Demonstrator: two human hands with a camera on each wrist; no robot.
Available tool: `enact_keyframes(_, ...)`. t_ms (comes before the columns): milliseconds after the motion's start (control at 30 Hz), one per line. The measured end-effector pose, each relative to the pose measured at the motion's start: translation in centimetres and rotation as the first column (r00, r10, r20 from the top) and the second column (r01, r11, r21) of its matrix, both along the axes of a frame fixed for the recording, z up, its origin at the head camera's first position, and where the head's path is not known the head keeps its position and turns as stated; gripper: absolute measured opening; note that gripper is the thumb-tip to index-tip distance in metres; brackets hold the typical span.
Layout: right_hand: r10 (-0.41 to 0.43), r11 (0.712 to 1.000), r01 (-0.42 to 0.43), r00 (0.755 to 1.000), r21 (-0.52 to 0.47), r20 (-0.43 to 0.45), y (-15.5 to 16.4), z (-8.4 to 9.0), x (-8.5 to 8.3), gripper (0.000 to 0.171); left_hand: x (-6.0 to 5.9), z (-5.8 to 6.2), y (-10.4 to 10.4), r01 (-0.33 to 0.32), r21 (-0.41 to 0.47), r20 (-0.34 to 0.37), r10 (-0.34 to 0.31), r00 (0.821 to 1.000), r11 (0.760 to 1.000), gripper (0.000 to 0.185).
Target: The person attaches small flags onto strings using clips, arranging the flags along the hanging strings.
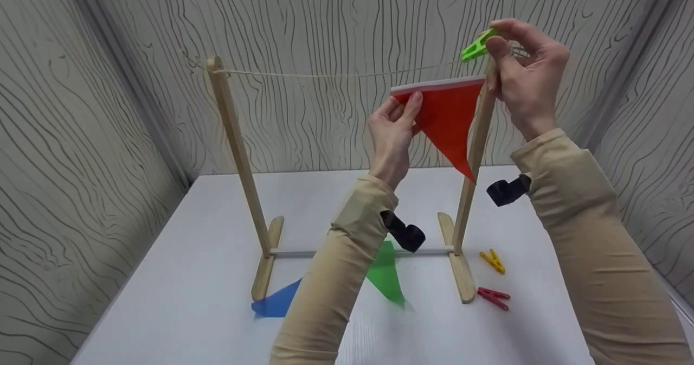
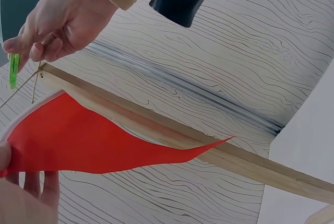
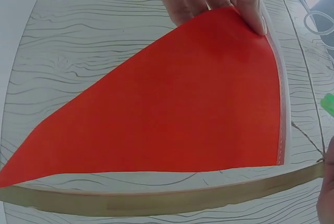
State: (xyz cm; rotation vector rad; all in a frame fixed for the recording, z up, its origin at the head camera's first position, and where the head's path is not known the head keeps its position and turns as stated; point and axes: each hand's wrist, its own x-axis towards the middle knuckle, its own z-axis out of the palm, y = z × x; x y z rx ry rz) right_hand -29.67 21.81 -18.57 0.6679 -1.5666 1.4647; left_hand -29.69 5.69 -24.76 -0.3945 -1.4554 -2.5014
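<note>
My left hand (image 1: 391,137) pinches a red triangular pennant (image 1: 452,110) by the left end of its white top band, thumb in front. The pennant hangs point down, just below a thin string (image 1: 325,76). Up by the top of the right wooden post (image 1: 478,137), my right hand (image 1: 534,77) holds a light green clothespin (image 1: 478,46) between thumb and fingers. The pin's tip is close to the string. In the left wrist view, the pennant's far corner (image 2: 63,93) lies free below the right hand (image 2: 68,23).
The string runs to a left wooden post (image 1: 236,137). A white bar (image 1: 293,253) joins the wooden feet. On the white table (image 1: 179,278) lie a blue pennant (image 1: 276,301), a green pennant (image 1: 386,273), a yellow clothespin (image 1: 493,261) and a red clothespin (image 1: 494,298).
</note>
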Motion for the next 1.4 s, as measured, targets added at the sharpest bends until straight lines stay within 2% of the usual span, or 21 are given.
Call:
enact_keyframes(133,-0.053,0.997,0.054,0.998,0.053,-0.018,0.0,0.5,-0.1,0.015,0.0,0.2,0.2,-0.009,-0.024,-0.020,0.009,1.000,1.000,0.024)
enact_keyframes(333,-0.111,0.989,0.110,0.994,0.102,0.009,-0.4,1.2,-0.1,0.012,0.0,0.6,0.5,-0.024,-0.036,-0.027,0.023,0.999,0.999,0.025)
enact_keyframes(500,-0.189,0.970,0.183,0.982,0.162,0.024,-0.6,1.6,0.1,0.017,0.0,1.0,0.7,-0.045,-0.052,-0.019,0.044,0.999,0.998,0.024)
enact_keyframes(633,-0.189,0.964,0.177,0.981,0.200,0.040,-0.8,2.0,0.0,0.019,0.0,1.1,0.8,-0.050,-0.052,-0.031,0.048,0.998,0.997,0.025)
enact_keyframes(767,-0.197,0.963,0.173,0.975,0.205,0.103,-1.0,2.4,-0.1,0.017,-0.2,1.3,0.8,-0.049,-0.039,-0.051,0.047,0.998,0.998,0.025)
enact_keyframes(900,-0.189,0.968,0.156,0.969,0.194,0.162,-0.9,2.8,-0.2,0.017,-0.2,1.5,0.8,-0.048,-0.008,-0.047,0.048,0.998,0.999,0.025)
enact_keyframes(1033,-0.183,0.968,0.146,0.967,0.205,0.178,-1.0,3.0,-0.1,0.018,-0.1,1.5,0.8,-0.051,0.005,-0.042,0.051,0.998,0.999,0.025)
enact_keyframes(1167,-0.215,0.956,0.171,0.961,0.237,0.172,-1.1,2.8,0.2,0.014,0.0,1.5,0.8,-0.059,0.005,-0.049,0.060,0.997,0.998,0.025)
enact_keyframes(1400,-0.274,0.921,0.237,0.958,0.309,0.081,-1.4,2.5,0.4,0.015,0.1,1.8,1.0,-0.075,0.014,-0.038,0.076,0.996,0.997,0.024)
